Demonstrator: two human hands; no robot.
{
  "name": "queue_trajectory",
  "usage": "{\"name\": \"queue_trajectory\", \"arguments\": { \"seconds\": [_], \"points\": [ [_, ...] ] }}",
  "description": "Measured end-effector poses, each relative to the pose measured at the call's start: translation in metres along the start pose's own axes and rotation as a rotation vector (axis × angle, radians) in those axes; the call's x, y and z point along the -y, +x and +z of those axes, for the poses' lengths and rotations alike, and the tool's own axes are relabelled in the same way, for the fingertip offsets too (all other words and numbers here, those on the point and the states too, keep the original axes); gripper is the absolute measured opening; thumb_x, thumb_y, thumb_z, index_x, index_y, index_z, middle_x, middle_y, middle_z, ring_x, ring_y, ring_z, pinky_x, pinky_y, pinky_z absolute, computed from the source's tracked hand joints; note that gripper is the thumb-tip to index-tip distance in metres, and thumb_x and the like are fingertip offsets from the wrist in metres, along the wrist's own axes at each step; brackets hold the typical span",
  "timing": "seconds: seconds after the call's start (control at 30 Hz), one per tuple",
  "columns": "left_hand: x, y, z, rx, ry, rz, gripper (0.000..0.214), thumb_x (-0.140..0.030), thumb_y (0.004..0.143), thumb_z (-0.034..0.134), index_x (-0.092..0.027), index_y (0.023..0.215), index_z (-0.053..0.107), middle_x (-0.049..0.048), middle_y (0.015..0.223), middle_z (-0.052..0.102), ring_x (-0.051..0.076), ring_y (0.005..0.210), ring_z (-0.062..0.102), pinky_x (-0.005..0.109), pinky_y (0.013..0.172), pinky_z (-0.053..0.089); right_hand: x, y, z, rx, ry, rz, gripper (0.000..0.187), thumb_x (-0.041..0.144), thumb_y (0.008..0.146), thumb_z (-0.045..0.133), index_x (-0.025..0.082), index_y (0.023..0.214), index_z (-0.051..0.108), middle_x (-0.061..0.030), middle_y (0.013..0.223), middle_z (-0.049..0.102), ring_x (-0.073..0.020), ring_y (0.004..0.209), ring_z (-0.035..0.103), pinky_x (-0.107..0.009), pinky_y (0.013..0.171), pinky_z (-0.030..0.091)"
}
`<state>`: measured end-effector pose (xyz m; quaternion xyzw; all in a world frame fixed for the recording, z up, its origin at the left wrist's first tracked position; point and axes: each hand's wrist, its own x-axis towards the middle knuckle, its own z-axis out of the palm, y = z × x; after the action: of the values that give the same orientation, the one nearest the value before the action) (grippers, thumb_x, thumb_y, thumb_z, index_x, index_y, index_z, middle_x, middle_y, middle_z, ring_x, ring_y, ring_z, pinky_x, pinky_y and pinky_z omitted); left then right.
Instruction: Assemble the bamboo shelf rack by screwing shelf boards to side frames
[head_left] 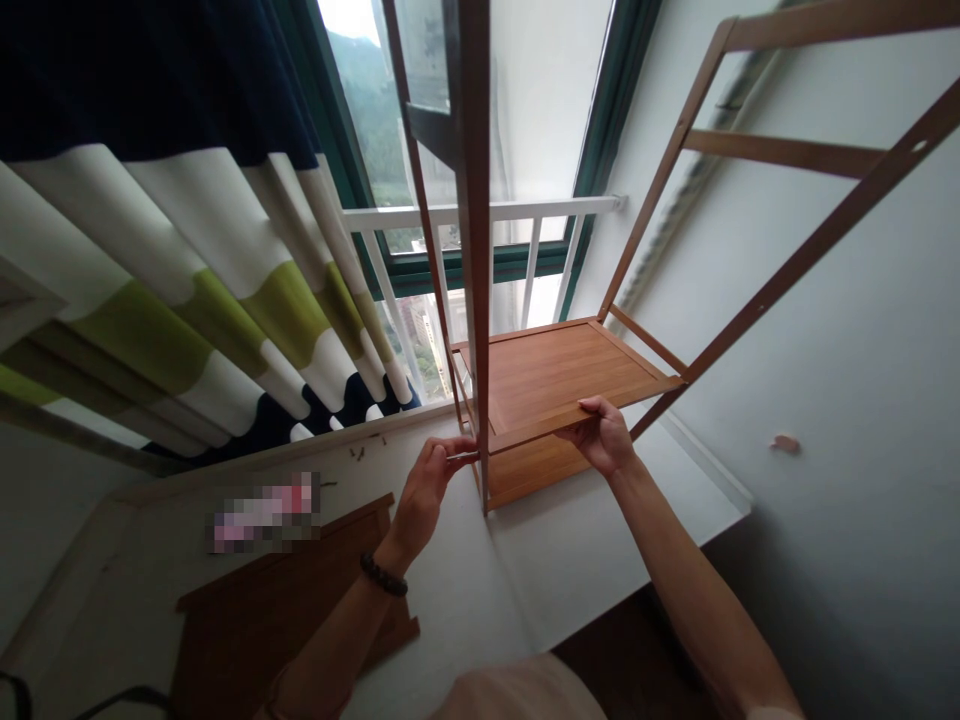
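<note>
A wooden shelf rack (pixel 474 250) with tall brown uprights stands on a white window ledge (pixel 585 540). My right hand (pixel 604 435) grips the front edge of a wooden shelf board (pixel 562 375) set between the uprights. My left hand (pixel 429 480) is closed in a pinch at the near left upright, on a thin metal piece level with the board's corner; I cannot make out what it is. A second board lies lower down in the frame (pixel 525 470).
Another brown board (pixel 277 610) lies flat on the ledge at the left, beside a blurred package (pixel 266 515) and small screws (pixel 360 452). A striped curtain (pixel 187 300) hangs left. The window with a white railing (pixel 525 215) is behind; a white wall (pixel 862 400) stands right.
</note>
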<state>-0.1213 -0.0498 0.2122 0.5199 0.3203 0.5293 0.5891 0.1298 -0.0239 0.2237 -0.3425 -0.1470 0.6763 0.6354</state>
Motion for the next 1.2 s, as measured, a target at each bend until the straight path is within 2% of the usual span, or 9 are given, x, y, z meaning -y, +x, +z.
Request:
{"name": "queue_trajectory", "arguments": {
  "seconds": [0.13,0.2,0.4,0.47,0.57,0.7,0.83,1.07,1.2],
  "points": [
    [-0.006,-0.003,-0.006,-0.041,0.259,0.005,0.024,-0.039,0.087,0.048,-0.018,0.077,0.056,0.001,0.072,0.053,0.013,0.067,0.049,0.028,0.067,0.043,0.0,-0.002,0.002,0.005,-0.024,-0.005,0.017,0.011,0.071,0.045,0.012,0.069,0.063,-0.0057,0.063,0.07,-0.0201,0.058,0.066,-0.041,0.065,0.058],
    [-0.008,-0.004,-0.008,-0.062,0.3,0.0,0.02,-0.037,0.086,0.05,-0.019,0.079,0.055,-0.0021,0.064,0.048,0.011,0.061,0.044,0.025,0.061,0.039,-0.001,-0.003,0.003,0.004,-0.021,-0.007,0.018,0.01,0.071,0.045,0.011,0.07,0.063,-0.006,0.063,0.07,-0.0205,0.059,0.067,-0.041,0.066,0.058],
    [-0.015,-0.002,-0.017,-0.109,0.292,-0.052,0.016,-0.033,0.081,0.059,-0.018,0.08,0.055,-0.003,0.065,0.052,0.01,0.061,0.047,0.023,0.061,0.039,-0.011,-0.008,0.005,0.041,0.017,-0.014,0.015,0.01,0.07,0.048,0.012,0.068,0.063,-0.0063,0.068,0.072,-0.0197,0.061,0.068,-0.038,0.067,0.058],
    [-0.016,0.0,-0.022,-0.137,0.232,-0.062,0.015,-0.031,0.079,0.061,-0.017,0.081,0.056,-0.0026,0.065,0.054,0.009,0.062,0.048,0.022,0.061,0.04,-0.017,-0.01,0.008,0.066,0.028,-0.014,0.014,0.011,0.071,0.049,0.012,0.069,0.063,-0.0065,0.071,0.072,-0.0199,0.062,0.068,-0.038,0.068,0.058],
    [-0.015,0.001,-0.026,-0.22,0.024,-0.082,0.018,-0.029,0.075,0.067,-0.017,0.085,0.057,-0.0024,0.069,0.058,0.008,0.063,0.053,0.022,0.065,0.044,-0.025,-0.012,0.012,0.092,0.036,-0.001,0.015,0.012,0.071,0.05,0.011,0.072,0.065,-0.0074,0.073,0.072,-0.0207,0.064,0.068,-0.039,0.071,0.058],
    [-0.018,0.002,-0.023,-0.321,-0.218,-0.154,0.024,-0.025,0.066,0.074,-0.016,0.081,0.058,-0.0021,0.07,0.062,0.009,0.065,0.059,0.022,0.067,0.048,-0.027,-0.014,0.015,0.078,0.044,-0.007,0.015,0.012,0.071,0.05,0.012,0.073,0.065,-0.0068,0.073,0.072,-0.0204,0.065,0.069,-0.039,0.073,0.057],
    [-0.022,0.001,-0.019,-0.356,-0.214,-0.158,0.025,-0.024,0.064,0.075,-0.014,0.08,0.06,-0.0005,0.072,0.065,0.01,0.07,0.062,0.022,0.068,0.05,-0.027,-0.013,0.014,0.071,0.049,-0.012,0.016,0.012,0.072,0.049,0.013,0.072,0.065,-0.006,0.072,0.072,-0.0198,0.064,0.068,-0.039,0.071,0.058],
    [-0.018,-0.004,-0.02,-0.344,-0.179,-0.131,0.035,-0.028,0.07,0.072,-0.015,0.097,0.055,0.0039,0.077,0.071,0.014,0.072,0.067,0.028,0.07,0.053,-0.028,-0.015,0.015,0.053,0.052,-0.007,0.016,0.011,0.072,0.049,0.013,0.073,0.065,-0.0065,0.073,0.073,-0.0201,0.065,0.068,-0.037,0.067,0.058],
    [-0.016,-0.006,-0.022,-0.404,-0.21,-0.12,0.038,-0.026,0.066,0.075,-0.016,0.095,0.054,0.0037,0.075,0.072,0.015,0.072,0.068,0.028,0.069,0.054,-0.029,-0.017,0.016,0.054,0.06,-0.003,0.015,0.011,0.072,0.049,0.013,0.073,0.064,-0.007,0.073,0.073,-0.0203,0.065,0.068,-0.038,0.067,0.058]
  ]
}}
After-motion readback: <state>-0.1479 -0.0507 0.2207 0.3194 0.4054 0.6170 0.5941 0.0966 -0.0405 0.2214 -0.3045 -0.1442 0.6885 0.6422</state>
